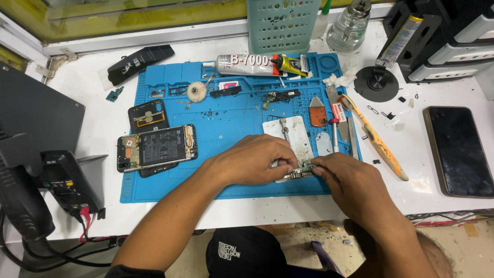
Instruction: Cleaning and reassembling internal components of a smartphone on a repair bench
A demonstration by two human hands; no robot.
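The fingers [289,163] of the left hand [254,160] and those of the right hand [346,181] are pinched together from either side on a small green circuit board [304,168], which sits at the lower edge of a metal holder plate [288,135] on the blue mat [226,123]. Just beyond the right hand lie a screwdriver [334,135], a metal spatula [353,136] and an orange pry tool [318,113]. To the left on the mat rests an opened phone [157,147] with its insides showing, and above it a dark back cover [148,115]. A glue tube [257,64] lies along the mat's far edge. On the white tabletop [411,149] to the right sit a yellow brush [376,138] and, well apart, a dark phone [458,151] face up. A multimeter [67,183] stands at the left.
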